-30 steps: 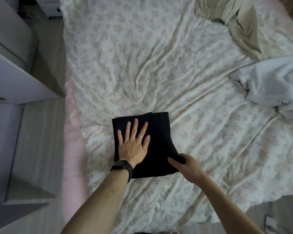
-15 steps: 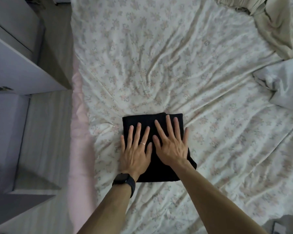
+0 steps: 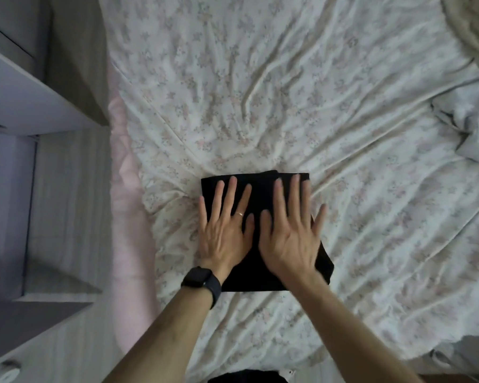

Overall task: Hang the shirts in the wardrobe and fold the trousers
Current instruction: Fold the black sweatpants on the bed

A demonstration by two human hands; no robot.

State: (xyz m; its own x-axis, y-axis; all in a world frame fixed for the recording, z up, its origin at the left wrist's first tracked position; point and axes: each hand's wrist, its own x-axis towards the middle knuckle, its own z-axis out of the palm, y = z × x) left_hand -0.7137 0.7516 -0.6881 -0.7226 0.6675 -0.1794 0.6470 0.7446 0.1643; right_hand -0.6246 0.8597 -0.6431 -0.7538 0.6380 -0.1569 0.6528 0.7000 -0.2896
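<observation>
While your left hand [image 3: 224, 233] and right hand [image 3: 292, 236] lie flat side by side with fingers straight and spread, both palms press the folded black trousers [image 3: 263, 197], which rest on the floral bedsheet [image 3: 260, 92] near its left edge.
</observation>
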